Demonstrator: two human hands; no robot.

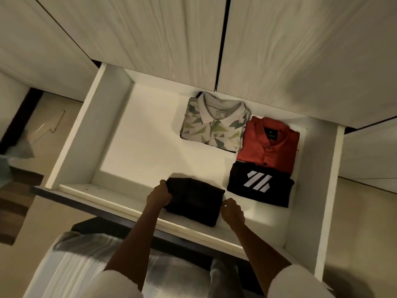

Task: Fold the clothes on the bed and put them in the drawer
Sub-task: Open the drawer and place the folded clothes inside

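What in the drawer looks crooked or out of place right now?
Nothing serious. The patterned polo lies slightly askew, its corner overlapping the red shirt. The dark folded garment held by both hands sits at an angle to the drawer front.

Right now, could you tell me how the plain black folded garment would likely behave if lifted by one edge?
The plain black folded garment would probably sag and unfold; it looks like soft cloth. Both hands, left hand and right hand, hold opposite edges, suggesting it needs support. It seems light.
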